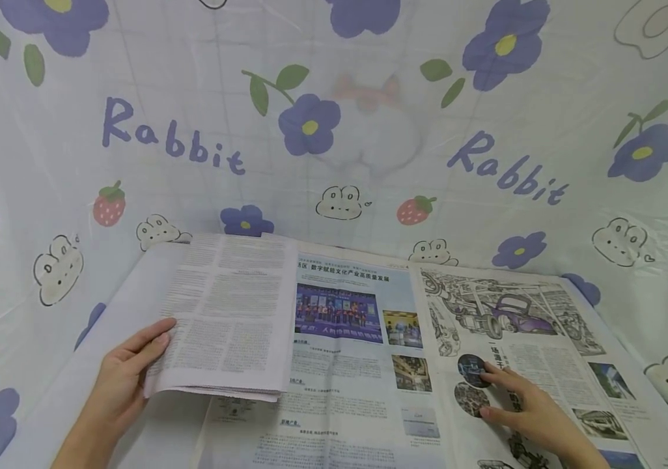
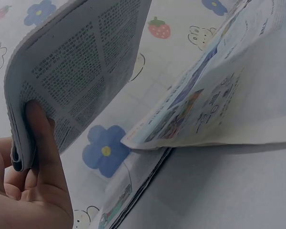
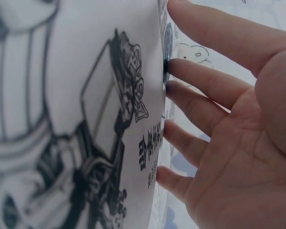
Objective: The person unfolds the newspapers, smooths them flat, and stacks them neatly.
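My left hand (image 1: pixel 125 371) grips the left edge of a folded newspaper (image 1: pixel 222 312), thumb on top and fingers underneath. In the left wrist view the folded newspaper (image 2: pixel 81 62) stands tilted up, its layered fold between thumb and fingers (image 2: pixel 45 143). Beneath and to the right, an open newspaper spread (image 1: pixel 357 404) shows colour photos and a drawing of a purple car. On its right page rests my right hand (image 1: pixel 530 410), fingers spread. The right wrist view shows those fingertips (image 3: pixel 174 129) touching the printed page (image 3: pixel 109 109).
A white surface (image 1: pixel 88 404) lies under the papers. Behind and around it hangs a white sheet (image 1: pixel 369 78) printed with purple flowers, strawberries, rabbits and the word Rabbit. In the left wrist view, a lower-left corner of the spread (image 2: pixel 181 129) lifts off the surface.
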Demonstrator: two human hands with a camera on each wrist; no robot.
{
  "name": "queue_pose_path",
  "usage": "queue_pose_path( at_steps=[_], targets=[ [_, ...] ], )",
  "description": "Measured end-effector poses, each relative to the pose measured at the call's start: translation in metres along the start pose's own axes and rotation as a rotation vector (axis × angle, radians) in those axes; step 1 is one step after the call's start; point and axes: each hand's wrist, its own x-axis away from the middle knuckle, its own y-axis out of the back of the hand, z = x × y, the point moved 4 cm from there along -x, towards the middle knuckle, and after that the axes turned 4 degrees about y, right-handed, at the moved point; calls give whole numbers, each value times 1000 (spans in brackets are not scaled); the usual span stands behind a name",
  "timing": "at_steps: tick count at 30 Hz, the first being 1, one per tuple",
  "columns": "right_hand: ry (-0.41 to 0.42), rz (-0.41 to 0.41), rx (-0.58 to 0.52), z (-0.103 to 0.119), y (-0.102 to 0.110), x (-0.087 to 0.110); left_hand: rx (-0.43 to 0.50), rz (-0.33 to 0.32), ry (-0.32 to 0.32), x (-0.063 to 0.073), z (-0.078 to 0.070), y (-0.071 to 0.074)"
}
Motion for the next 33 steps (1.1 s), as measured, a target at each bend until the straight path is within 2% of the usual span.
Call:
queue_pose_path(
  at_steps=[5,14,18,23,33],
  targets=[
    [20,-3,21,0,1,0,-73,35,31,1,4,-9],
    [31,-8,1,1,1,0,-199,135,99,3,14,-26],
    [39,-9,-1,2,1,0,-207,170,133,5,19,-32],
    [38,-13,10,3,0,1,-191,253,146,7,24,-39],
    [29,-10,37,4,0,1,-237,352,212,6,36,-46]
  ],
)
